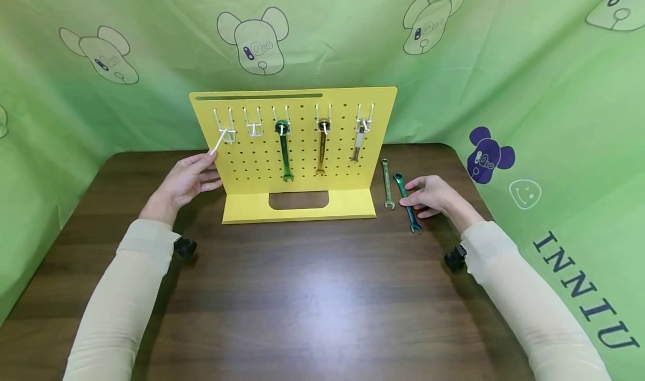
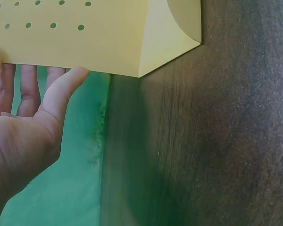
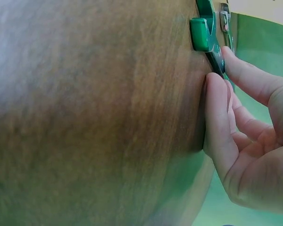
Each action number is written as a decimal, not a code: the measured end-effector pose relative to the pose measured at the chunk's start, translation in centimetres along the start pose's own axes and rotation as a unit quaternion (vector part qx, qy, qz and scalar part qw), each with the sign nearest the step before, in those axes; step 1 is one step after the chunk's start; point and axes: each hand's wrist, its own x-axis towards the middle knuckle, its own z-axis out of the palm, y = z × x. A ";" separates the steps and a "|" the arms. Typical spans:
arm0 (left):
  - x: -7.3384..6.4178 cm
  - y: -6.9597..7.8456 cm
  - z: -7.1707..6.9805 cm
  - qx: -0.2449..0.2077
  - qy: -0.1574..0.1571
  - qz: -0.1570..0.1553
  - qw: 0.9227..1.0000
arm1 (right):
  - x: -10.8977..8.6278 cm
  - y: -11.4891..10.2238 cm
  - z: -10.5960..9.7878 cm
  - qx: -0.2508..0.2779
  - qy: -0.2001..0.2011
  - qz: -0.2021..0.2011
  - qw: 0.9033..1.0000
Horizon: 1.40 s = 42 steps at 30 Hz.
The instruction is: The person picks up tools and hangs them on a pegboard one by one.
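Note:
A yellow pegboard stand (image 1: 347, 203) stands upright on the table. My left hand (image 1: 186, 179) holds its left edge; in the left wrist view several fingers (image 2: 30, 92) reach behind the board. To the board's right, my right hand (image 1: 432, 193) pinches a green-blue combination wrench (image 1: 411, 217) between thumb and fingers, about the middle of its shank. In the right wrist view, the open jaw end of this wrench (image 3: 199, 35) points away from the fingertips. A silvery-green wrench (image 1: 387, 184) lies on the table between that one and the board.
On white hooks hang a green wrench (image 1: 285, 158), a bronze wrench (image 1: 321, 152) and a shorter silver wrench (image 1: 358, 145). Two more white hooks (image 1: 253, 129) are at the board's left. A green printed curtain (image 1: 342, 45) surrounds the back and sides of the brown table (image 1: 282, 291).

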 end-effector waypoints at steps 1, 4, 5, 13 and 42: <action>0.0 0.0 0.0 0.000 0.000 0.001 1.000 | 0.0 0.0 -0.1 0.003 0.000 0.000 1.000; 0.0 0.1 0.0 -0.003 0.001 -0.001 1.000 | -0.2 -0.1 -0.2 0.012 -0.006 0.000 1.000; 0.0 0.2 0.1 -0.004 0.001 -0.002 1.000 | -0.2 -0.1 -0.3 0.014 -0.007 0.000 1.000; -0.1 0.7 0.2 -0.002 -0.004 0.008 1.000 | -0.1 -0.4 -0.3 0.008 -0.008 -0.003 1.000; 0.4 0.2 -0.2 0.001 0.007 -0.005 1.000 | -1.6 -1.2 -0.1 0.028 -0.068 -0.048 0.996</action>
